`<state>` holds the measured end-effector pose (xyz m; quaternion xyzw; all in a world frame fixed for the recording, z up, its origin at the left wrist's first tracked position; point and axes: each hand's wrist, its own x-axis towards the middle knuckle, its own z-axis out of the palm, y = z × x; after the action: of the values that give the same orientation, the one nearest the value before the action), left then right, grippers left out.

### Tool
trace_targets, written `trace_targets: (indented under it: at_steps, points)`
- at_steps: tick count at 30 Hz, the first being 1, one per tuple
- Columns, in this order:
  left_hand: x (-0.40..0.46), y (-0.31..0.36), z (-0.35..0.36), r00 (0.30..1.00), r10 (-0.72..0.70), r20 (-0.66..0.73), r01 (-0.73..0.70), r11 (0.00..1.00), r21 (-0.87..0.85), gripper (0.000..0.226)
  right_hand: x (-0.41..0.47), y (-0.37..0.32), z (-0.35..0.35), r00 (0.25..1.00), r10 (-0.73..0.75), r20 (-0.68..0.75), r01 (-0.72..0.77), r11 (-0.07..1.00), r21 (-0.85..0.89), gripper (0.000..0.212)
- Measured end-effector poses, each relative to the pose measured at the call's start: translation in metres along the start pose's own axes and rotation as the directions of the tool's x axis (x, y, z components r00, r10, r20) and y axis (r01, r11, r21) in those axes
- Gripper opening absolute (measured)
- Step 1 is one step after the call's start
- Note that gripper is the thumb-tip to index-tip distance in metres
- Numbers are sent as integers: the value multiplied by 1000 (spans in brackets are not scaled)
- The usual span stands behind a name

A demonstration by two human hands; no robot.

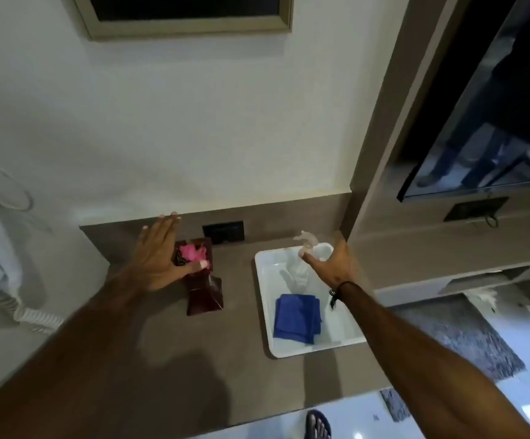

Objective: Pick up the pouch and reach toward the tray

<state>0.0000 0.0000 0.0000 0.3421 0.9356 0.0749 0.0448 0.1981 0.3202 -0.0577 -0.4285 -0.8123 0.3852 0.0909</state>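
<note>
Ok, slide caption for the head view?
Left hand over a wrapped pink flower, right hand at a clear spray bottle in a white tray.

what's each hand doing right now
left hand: open, fingers straight, over the wrapped flower
right hand: open, thumb by the spray bottle

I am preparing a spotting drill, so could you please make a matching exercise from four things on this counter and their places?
Things: 1 blue cloth; 2 spray bottle; 3 bouquet; 4 coiled cord.
Places: A under the left hand; B far end of the tray; C left of the counter; D near end of the tray.
Pairs: 1-D; 2-B; 3-A; 4-C.
</note>
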Motion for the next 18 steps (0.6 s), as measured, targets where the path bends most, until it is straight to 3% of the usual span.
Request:
trace_targets:
  at_steps: [4,7,9,12,15,18]
  points:
    - [8,-2,22,993,-37,114,33,999,36,149,22,4,33,986,79,147,-120,947,298,97]
    - [13,-5,29,982,-85,166,80,996,34,148,44,1,60,989,37,144,-90,921,378,54]
    - [16,-3,27,975,-116,192,109,993,44,141,53,-4,69,995,3,99,-43,914,403,38]
    - [19,-1,27,963,-145,227,139,989,42,136,65,-11,74,996,-31,84,-3,926,379,31]
    - [21,3,23,975,-109,195,102,994,43,134,79,-19,75,992,-72,107,31,939,343,42]
    - [29,12,16,968,-103,228,100,995,24,125,86,-32,77,977,-148,156,103,959,265,38]
